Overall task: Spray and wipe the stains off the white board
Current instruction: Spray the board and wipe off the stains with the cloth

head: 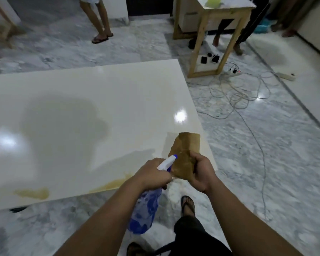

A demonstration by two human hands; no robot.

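A large glossy white board (85,111) lies flat in front of me. Yellow-brown stains mark its near edge: one patch (33,193) at the left and a streak (111,184) close to my left wrist. My left hand (153,174) grips the neck of a blue spray bottle (146,209), whose white nozzle (167,162) points up and right toward the cloth. My right hand (201,170) holds a brown cloth (186,154) above the board's near right corner.
Marble floor surrounds the board. A wooden table (211,34) stands at the back right, with a power strip (233,72) and tangled cables (244,97) on the floor beside it. A person's legs (98,21) stand at the back. My sandalled foot (187,206) is by the board's corner.
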